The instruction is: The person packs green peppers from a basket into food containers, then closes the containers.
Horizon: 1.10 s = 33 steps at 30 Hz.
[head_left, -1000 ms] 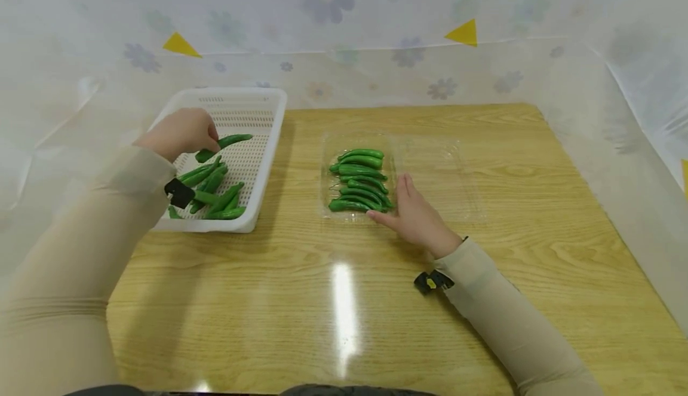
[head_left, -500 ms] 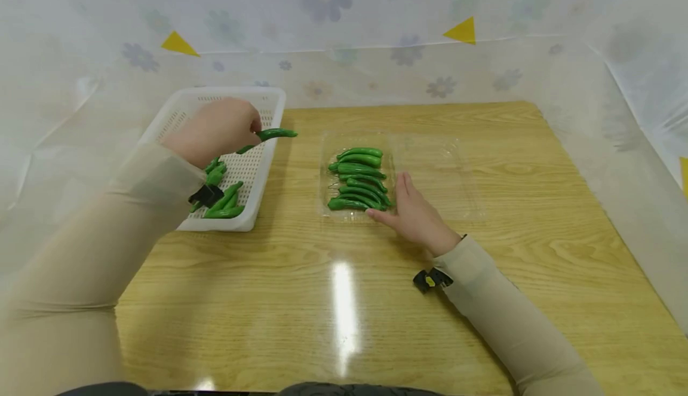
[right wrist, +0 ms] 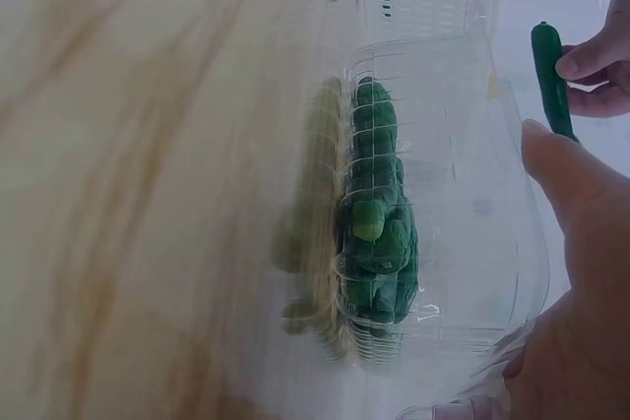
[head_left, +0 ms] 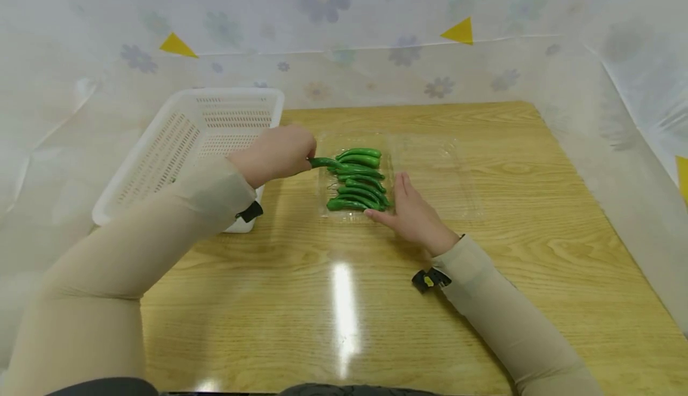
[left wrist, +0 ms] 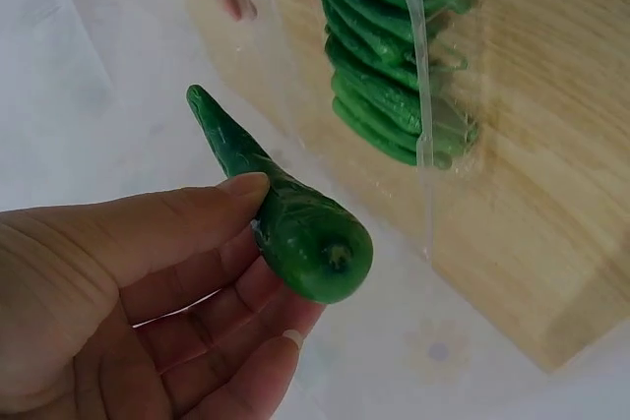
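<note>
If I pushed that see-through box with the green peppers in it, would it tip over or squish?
The see-through box would probably slide rather than tip, since it sits flat on the shiny table. Its clear walls look thin, so they might bend if squeezed. The green peppers lie side by side inside, so they could shift a bit.

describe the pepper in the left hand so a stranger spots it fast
On the wooden table, a white perforated basket stands left of a clear plastic box. At the gap between them is the person's left hand. It pinches the green pepper, the only one plainly held up, while the peppers in the box lie side by side.
</note>
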{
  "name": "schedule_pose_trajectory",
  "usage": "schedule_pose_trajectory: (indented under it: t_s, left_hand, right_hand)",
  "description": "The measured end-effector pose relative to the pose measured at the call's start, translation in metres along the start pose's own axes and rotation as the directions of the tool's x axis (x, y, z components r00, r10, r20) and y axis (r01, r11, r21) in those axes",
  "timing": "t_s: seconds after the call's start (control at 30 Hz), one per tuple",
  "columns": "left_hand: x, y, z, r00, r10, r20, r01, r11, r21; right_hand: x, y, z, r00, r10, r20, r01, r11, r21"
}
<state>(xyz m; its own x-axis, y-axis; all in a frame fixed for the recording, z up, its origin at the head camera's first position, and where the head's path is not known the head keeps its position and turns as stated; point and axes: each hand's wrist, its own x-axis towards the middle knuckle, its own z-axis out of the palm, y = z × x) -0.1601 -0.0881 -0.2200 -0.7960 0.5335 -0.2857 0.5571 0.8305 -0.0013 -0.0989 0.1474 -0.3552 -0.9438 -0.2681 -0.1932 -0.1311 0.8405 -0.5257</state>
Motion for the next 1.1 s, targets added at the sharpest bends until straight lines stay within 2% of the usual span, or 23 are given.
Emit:
schedule_pose_trajectory:
  t_s: [0.27,0.5,0.57,0.87,1.1]
  left_hand:
    - [0.024,0.028,0.02,0.995,0.079,0.067,-0.085,0.991,0.104]
    - [0.037,0.047,0.036,0.978,0.127,0.164,-0.141,0.987,0.078]
    - [0.041,0.05,0.042,0.973,0.13,0.192,-0.145,0.987,0.067]
    - [0.058,0.051,0.065,0.957,0.155,0.246,-0.163,0.987,0.011]
    - [0.062,0.054,0.071,0.962,0.116,0.246,-0.132,0.99,0.051]
  right_hand:
    - [-0.001,0.001,-0.001,1.0,-0.009,-0.005,0.009,1.0,0.011]
    - [-0.001,0.0,-0.001,1.0,-0.016,-0.002,0.016,0.999,0.032]
    - [-0.001,0.0,-0.001,1.0,-0.018,-0.005,0.018,0.999,0.028]
    - [0.0,0.0,0.0,1.0,-0.013,-0.014,0.013,1.0,0.008]
    - [0.0,0.0,0.0,1.0,-0.017,-0.015,0.017,1.0,0.013]
